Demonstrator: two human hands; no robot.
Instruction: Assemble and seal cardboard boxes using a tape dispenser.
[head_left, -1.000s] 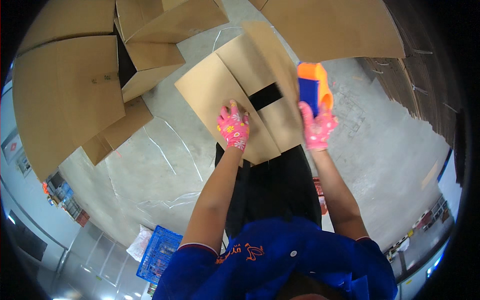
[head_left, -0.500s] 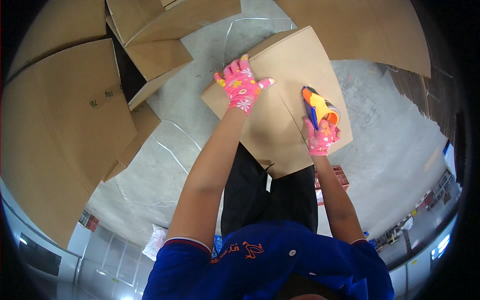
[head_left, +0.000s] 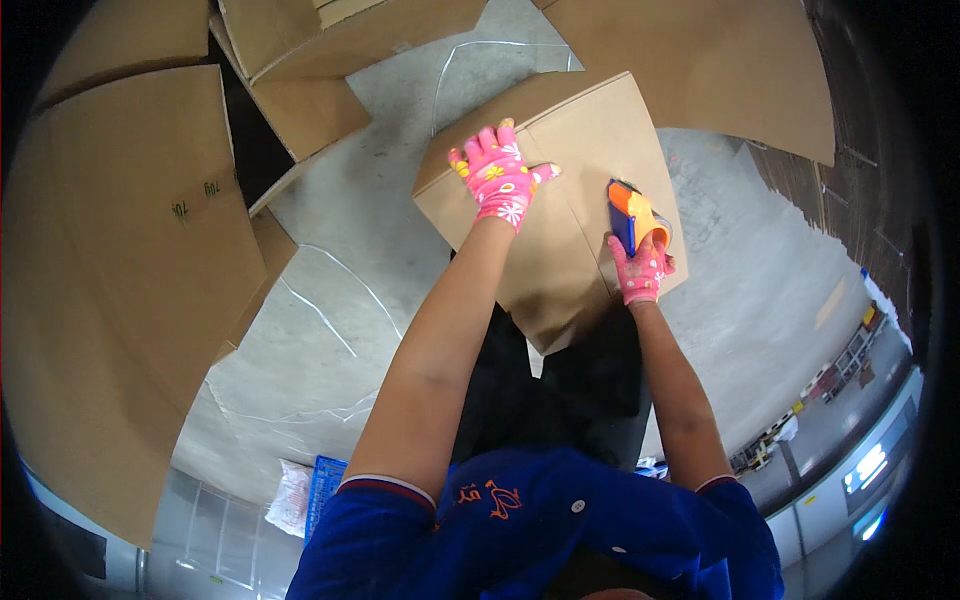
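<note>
A brown cardboard box (head_left: 590,140) stands in front of me with its top flaps closed. My left hand (head_left: 497,178), in a pink flowered glove, lies flat on the box's top near its left edge, fingers spread. My right hand (head_left: 640,268), in the same kind of glove, grips an orange and blue tape dispenser (head_left: 630,213) pressed against the box's top along the seam between the flaps, toward the near right.
Large flat and folded cardboard boxes (head_left: 130,260) pile up on the left and at the back (head_left: 330,40). Another big cardboard sheet (head_left: 720,70) lies at the back right. The floor is grey concrete (head_left: 330,300). A blue crate (head_left: 325,480) sits at lower left.
The box has been turned and its flaps closed. My left hand moved up to the box's far left side. The tape dispenser came down onto the seam.
</note>
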